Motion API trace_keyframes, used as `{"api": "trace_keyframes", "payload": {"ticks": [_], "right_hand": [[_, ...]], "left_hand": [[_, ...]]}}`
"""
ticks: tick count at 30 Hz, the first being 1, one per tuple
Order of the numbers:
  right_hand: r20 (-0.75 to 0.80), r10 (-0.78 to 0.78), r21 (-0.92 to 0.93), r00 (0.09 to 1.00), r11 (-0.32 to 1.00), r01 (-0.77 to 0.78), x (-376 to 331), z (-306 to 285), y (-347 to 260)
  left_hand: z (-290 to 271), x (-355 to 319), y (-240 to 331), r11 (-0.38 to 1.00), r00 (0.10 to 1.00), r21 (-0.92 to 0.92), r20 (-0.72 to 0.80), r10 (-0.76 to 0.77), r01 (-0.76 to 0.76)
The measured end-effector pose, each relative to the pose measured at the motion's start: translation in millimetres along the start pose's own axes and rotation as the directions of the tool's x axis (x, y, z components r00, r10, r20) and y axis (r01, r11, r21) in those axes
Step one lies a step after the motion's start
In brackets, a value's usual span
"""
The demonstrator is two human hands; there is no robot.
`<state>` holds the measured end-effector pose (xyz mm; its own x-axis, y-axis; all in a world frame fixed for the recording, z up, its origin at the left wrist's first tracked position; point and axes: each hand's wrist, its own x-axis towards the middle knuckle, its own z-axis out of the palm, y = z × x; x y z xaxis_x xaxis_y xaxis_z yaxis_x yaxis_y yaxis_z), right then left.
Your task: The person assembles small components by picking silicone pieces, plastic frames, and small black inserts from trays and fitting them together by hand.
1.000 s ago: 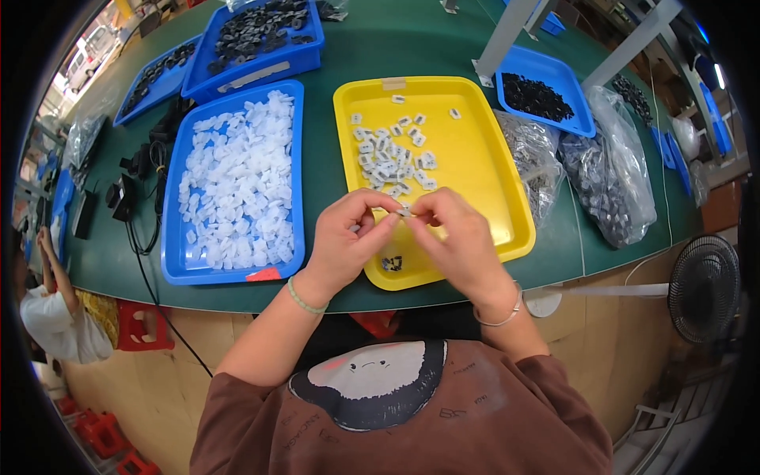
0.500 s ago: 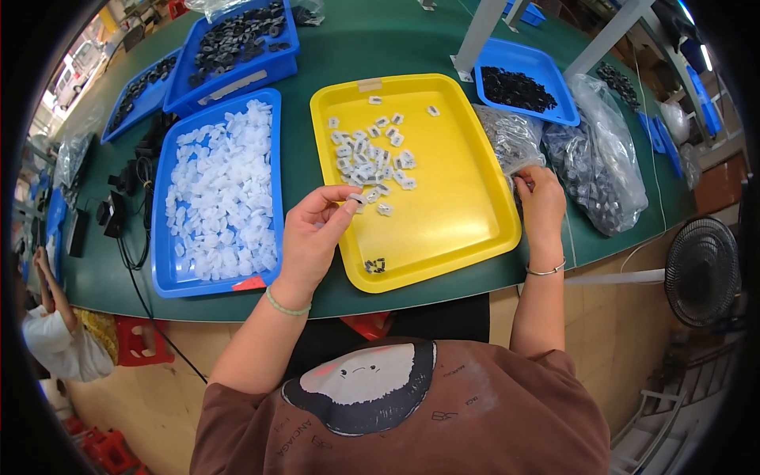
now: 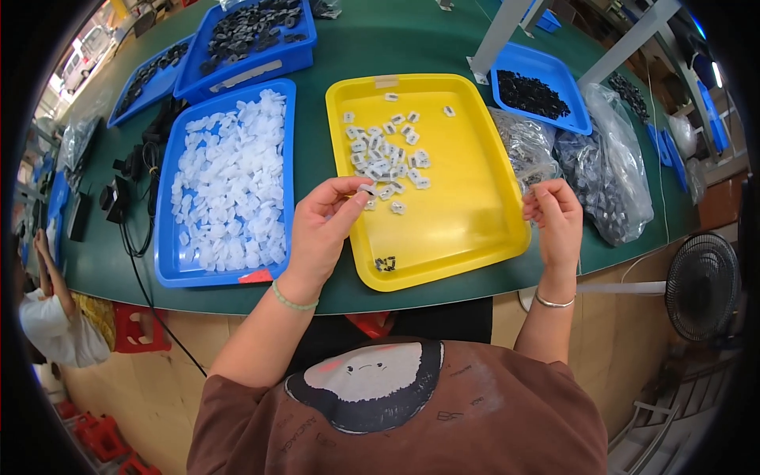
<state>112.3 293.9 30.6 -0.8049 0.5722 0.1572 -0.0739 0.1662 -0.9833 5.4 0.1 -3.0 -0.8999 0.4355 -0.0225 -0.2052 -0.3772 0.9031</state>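
Note:
My left hand [image 3: 323,229] is over the near left edge of the yellow tray [image 3: 443,277]. Thumb and forefinger pinch a small whitish plastic piece [image 3: 368,191] with a dark spot. Beyond it in the tray lies a loose heap of similar pieces [image 3: 380,154], and a few tiny black parts [image 3: 385,264] sit at its near left corner. Just past the tray's right rim hovers my right hand [image 3: 559,218], its fingertips pressed together. What they hold, if anything, is too small to make out. Behind that hand lies a clear plastic bag [image 3: 524,142].
To the left stands a blue tray [image 3: 290,174] full of white plastic pieces. Blue bins [image 3: 305,55] of dark parts are at the far left; a blue tray [image 3: 582,103] of black parts is far right, beside another plastic bag [image 3: 609,190]. A fan [image 3: 701,285] stands at right.
My right hand has lifted back from the plastic bag, fingertips pinched. My left hand still holds the plastic piece in nearly the same place. The whole view has shifted slightly.

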Motion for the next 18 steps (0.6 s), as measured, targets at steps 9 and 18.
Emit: {"api": "trace_keyframes", "payload": {"ticks": [9, 18], "right_hand": [[0.401, 0.077, 0.34, 0.913, 0.913, -0.227, -22, 97, -21], [0.509, 0.135, 0.186, 0.85, 0.947, -0.263, -33, 133, -25]], "left_hand": [[1, 1, 0, 1.0, 1.0, 0.006, 0.026, -0.001, 0.001], [-2, 1, 1, 1.0, 0.999, -0.002, 0.034, -0.003, 0.003]]}}
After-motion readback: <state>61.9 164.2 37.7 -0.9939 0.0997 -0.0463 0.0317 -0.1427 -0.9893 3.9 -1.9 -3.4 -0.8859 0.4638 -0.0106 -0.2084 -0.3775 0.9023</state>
